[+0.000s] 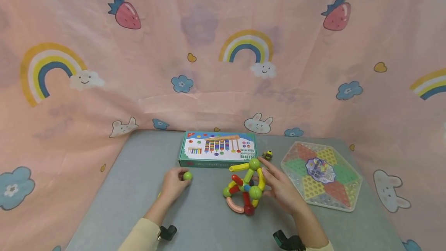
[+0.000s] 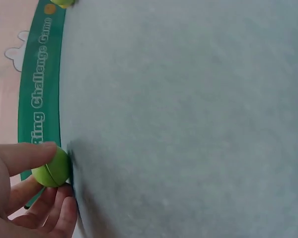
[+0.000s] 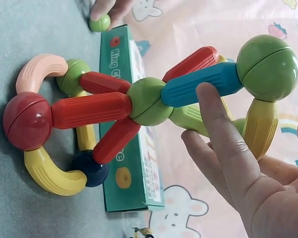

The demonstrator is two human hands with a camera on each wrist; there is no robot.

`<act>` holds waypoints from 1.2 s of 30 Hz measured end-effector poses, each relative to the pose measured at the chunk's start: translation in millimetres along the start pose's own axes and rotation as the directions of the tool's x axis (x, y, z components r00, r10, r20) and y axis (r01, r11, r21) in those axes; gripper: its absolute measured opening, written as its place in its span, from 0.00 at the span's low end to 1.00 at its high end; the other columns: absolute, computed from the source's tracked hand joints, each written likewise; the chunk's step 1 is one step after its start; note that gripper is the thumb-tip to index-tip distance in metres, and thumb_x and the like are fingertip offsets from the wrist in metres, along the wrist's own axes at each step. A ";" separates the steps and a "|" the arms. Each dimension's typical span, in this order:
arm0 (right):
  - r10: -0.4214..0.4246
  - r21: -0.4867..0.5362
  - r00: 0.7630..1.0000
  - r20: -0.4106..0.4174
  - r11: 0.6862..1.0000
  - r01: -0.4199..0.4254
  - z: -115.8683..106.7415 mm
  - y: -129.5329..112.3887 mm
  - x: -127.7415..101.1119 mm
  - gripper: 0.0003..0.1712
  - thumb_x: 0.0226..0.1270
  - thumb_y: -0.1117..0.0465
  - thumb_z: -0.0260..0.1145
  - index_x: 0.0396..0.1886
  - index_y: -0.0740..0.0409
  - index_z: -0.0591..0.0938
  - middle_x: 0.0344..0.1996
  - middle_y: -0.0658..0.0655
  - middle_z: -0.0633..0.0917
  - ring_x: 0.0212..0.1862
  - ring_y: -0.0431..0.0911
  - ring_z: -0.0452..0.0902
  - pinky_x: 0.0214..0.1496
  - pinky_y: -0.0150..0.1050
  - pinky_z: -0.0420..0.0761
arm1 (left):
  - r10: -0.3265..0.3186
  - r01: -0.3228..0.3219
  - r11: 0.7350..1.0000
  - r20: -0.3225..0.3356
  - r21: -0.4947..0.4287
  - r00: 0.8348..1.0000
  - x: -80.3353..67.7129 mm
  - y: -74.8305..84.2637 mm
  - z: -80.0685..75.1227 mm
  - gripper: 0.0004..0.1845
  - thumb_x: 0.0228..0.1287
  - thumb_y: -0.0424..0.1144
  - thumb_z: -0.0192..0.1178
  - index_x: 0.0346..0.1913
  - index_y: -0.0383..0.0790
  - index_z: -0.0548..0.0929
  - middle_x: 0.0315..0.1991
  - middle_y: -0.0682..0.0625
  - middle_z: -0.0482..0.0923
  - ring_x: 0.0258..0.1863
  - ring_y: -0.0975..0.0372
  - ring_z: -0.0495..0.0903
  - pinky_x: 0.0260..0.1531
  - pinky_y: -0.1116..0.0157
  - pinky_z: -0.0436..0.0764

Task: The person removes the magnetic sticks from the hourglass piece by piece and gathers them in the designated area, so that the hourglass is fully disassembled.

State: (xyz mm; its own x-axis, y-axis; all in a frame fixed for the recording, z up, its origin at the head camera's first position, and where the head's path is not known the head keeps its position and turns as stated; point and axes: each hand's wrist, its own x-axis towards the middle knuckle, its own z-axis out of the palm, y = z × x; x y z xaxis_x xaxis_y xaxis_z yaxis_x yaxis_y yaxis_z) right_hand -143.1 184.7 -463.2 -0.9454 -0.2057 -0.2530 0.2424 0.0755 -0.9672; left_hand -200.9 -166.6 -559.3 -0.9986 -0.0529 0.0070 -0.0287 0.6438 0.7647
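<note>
Pinching a green ball [image 1: 187,176], our left hand [image 1: 173,184] sits well left of the ball-and-rod model [image 3: 150,101], which we see standing roughly upright; the right hand [image 1: 283,189] is the nearer one, fingers almost straight, touching its blue rod [image 3: 201,88]! Below, we have grey table [image 1: 209,220]; behind, a green box [image 1: 217,148]; rightward, a game board [image 1: 320,171]; beyond, pink backdrop [image 1: 156,61]

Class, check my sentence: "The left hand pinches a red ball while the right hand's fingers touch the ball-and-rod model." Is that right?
Not quite: the colour is wrong. The ball in the left hand is green, as the left wrist view shows. The rest stands: the right hand's fingers touch the ball-and-rod model.
</note>
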 end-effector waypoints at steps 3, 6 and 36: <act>-0.007 0.003 1.000 0.014 1.000 0.007 -0.1 -0.1 -0.4 0.29 0.82 0.46 0.48 0.79 0.38 0.60 0.78 0.62 0.59 0.73 0.67 0.64 0.55 0.52 0.84 | -0.017 0.017 1.000 0.003 -0.020 1.000 1.5 -2.8 0.5 0.20 0.54 0.28 0.72 0.52 0.30 0.84 0.42 0.42 0.83 0.42 0.54 0.82 0.44 0.55 0.83; -0.011 0.007 1.000 0.020 1.000 0.011 -0.6 -0.5 -0.3 0.29 0.83 0.46 0.47 0.79 0.39 0.60 0.77 0.62 0.60 0.72 0.66 0.65 0.56 0.53 0.83 | -0.039 0.039 0.999 -0.002 -0.031 0.999 2.3 -0.9 -0.4 0.25 0.52 0.30 0.74 0.55 0.31 0.82 0.43 0.41 0.83 0.44 0.53 0.81 0.46 0.54 0.83; -0.023 0.164 0.979 -0.203 0.985 0.057 32.0 10.2 -10.5 0.32 0.84 0.47 0.43 0.80 0.50 0.53 0.76 0.66 0.61 0.69 0.64 0.71 0.48 0.49 0.87 | 0.200 -0.201 0.979 0.440 -0.046 0.875 -57.5 62.4 78.8 0.33 0.48 0.38 0.78 0.61 0.43 0.80 0.47 0.53 0.74 0.39 0.65 0.72 0.34 0.68 0.75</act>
State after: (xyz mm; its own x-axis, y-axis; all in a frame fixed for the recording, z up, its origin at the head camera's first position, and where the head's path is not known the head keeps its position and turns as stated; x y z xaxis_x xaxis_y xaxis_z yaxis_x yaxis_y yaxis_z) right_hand -123.7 156.4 -471.1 -0.9752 -0.0047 -0.2211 0.2205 -0.0978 -0.9705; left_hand -148.8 -63.3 -562.7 -0.8997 0.4184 -0.1243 0.1745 0.6058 0.7763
